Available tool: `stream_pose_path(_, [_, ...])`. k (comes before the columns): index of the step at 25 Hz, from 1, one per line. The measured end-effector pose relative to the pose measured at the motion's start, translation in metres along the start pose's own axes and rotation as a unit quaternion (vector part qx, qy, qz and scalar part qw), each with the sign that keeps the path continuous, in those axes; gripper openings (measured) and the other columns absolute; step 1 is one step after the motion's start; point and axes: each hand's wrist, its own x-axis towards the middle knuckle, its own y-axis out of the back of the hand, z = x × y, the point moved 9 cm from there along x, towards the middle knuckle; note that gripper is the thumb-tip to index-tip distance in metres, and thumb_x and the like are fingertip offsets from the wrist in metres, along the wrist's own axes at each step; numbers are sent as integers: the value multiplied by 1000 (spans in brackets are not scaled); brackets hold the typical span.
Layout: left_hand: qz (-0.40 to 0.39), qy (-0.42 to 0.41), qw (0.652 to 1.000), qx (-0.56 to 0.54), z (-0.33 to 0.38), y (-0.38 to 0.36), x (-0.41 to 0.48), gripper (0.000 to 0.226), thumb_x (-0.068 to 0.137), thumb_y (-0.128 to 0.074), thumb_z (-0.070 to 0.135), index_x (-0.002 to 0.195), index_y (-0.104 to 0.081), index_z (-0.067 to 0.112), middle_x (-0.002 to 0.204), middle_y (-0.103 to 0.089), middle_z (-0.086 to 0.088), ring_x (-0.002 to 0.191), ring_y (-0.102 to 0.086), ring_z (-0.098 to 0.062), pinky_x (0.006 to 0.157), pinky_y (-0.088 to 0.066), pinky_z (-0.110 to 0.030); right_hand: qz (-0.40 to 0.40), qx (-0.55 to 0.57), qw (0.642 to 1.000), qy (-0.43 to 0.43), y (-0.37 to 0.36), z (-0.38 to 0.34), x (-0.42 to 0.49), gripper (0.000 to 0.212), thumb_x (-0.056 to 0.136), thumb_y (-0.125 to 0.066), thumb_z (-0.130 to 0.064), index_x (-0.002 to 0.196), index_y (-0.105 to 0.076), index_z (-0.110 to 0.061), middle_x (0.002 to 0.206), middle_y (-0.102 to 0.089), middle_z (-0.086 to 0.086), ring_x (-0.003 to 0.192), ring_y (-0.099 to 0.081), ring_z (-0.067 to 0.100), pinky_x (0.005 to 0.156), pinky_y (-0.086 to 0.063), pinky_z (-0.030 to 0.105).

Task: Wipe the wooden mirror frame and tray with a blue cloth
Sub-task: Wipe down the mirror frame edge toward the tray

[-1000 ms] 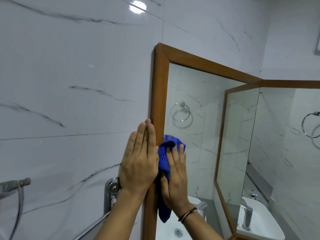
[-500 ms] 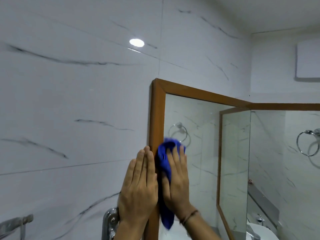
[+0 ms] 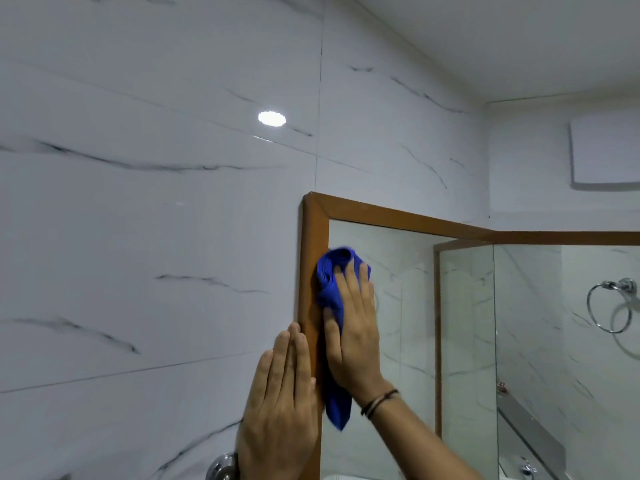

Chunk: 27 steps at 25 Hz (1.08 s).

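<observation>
The wooden mirror frame (image 3: 313, 233) hangs on a white marble wall, its left upright and top rail in view. My right hand (image 3: 353, 327) presses a bunched blue cloth (image 3: 330, 271) flat against the left upright and the mirror's edge, a little below the top left corner. A tail of the cloth hangs down under my wrist. My left hand (image 3: 280, 403) lies flat, fingers together, on the wall and the upright's outer edge, lower than the right hand. No tray is in view.
A chrome towel ring (image 3: 611, 306) is fixed to the side wall at the right. A white vent panel (image 3: 604, 152) sits high on that wall. A chrome fitting (image 3: 221, 467) shows at the bottom, left of my left wrist.
My right hand has slid the cloth up the left upright toward the top corner. The left hand stays flat lower down. My view has tilted upward.
</observation>
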Motion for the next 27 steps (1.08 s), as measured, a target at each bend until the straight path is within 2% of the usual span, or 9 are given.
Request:
stream_pose_path(3, [-16, 13, 1000, -5, -6, 4, 1, 67, 114, -43, 26, 170, -33, -9, 179, -32, -27, 167, -28, -37, 137, -22, -49, 10, -1, 1000, -7, 11, -9, 50, 67, 111, -40, -32, 175, -24, -16, 187, -16, 5, 177, -3, 25, 144, -6, 45])
stream_pose_path(5, [-27, 13, 999, -26, -2, 6, -1, 67, 115, -40, 27, 171, -29, -8, 181, -29, -26, 168, -28, -37, 139, -17, -48, 12, 7, 1000, -23, 7, -7, 35, 68, 112, -40, -31, 176, -24, -18, 188, -15, 2, 177, -3, 22, 144, -7, 49])
stream_pose_path(8, [-52, 15, 998, -41, -1, 5, 3, 65, 116, -37, 27, 171, -29, -8, 181, -26, -26, 167, -33, -38, 135, -26, -49, -4, 14, 999, -35, -1, 2, -21, 72, 112, -41, -33, 177, -10, -38, 188, -5, -14, 176, 2, 15, 143, -9, 55])
stream_pose_path(10, [-67, 18, 996, -52, -5, 4, 16, 63, 119, -32, 29, 172, -28, -7, 181, -25, -25, 166, -33, -37, 132, -33, -50, -27, 4, 999, -28, -4, 6, -36, 76, 111, -40, -33, 175, -1, -45, 187, 1, -18, 176, 6, 15, 143, -10, 57])
stream_pose_path(12, [-74, 13, 996, -37, -10, 7, 49, 63, 122, -24, 30, 173, -23, -8, 181, -22, -27, 168, -28, -38, 134, -36, -51, -55, -11, 998, 1, 1, 4, -18, 75, 111, -39, -34, 176, -1, -41, 189, 2, -10, 177, 5, 20, 143, -9, 56])
stream_pose_path(17, [-41, 14, 998, -34, -34, 6, 160, 66, 122, -16, 32, 175, -9, -7, 183, -14, -27, 172, -18, -34, 140, -24, -48, -37, -17, 999, -7, 12, 3, 56, 71, 113, -37, -35, 178, -13, -22, 189, -2, 1, 177, 4, 25, 144, -3, 47])
stream_pose_path(19, [-25, -2, 999, -20, -34, 0, 170, 66, 123, -15, 31, 175, -4, -8, 184, -11, -28, 173, -15, -35, 140, -22, -48, -17, 1, 999, -26, 8, 2, 40, 71, 111, -39, -32, 178, -18, -19, 189, -5, -1, 177, 1, 24, 144, -1, 45])
stream_pose_path(22, [-2, -11, 1000, -1, -33, -3, 164, 66, 123, -21, 29, 174, -3, -9, 184, -11, -29, 172, -15, -36, 140, -23, -49, -19, 8, 1000, -17, -1, -2, 13, 72, 109, -40, -30, 177, -22, -17, 189, -9, -2, 177, -3, 24, 144, -4, 50])
stream_pose_path(27, [5, -17, 1000, 8, -32, -3, 166, 67, 121, -23, 27, 173, -5, -11, 183, -13, -31, 172, -16, -39, 140, -21, -50, 14, 17, 1000, 13, 9, -5, 58, 68, 110, -42, -27, 175, -26, -17, 188, -16, 3, 177, -3, 21, 144, -6, 46])
